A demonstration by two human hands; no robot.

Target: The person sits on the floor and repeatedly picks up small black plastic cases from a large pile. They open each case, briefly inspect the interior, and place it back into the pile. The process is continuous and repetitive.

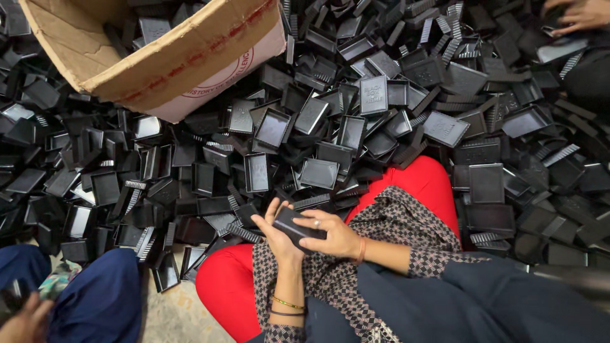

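While both hands [305,232] clasp it, small box [293,225], seemingly matte plastic

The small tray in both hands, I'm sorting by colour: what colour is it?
Black small tray, clearest in the head view.

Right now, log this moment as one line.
left hand: grips black box piece | right hand: same piece | around: pile of black trays, cardboard box

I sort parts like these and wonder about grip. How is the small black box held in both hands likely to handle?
The black box probably is stiff and light: the left hand and right hand pinch it with fingertips and it keeps its shape. Its glossy sheen suggests it may be somewhat slippery. Flat-sided, like those in the heap, it should not roll.
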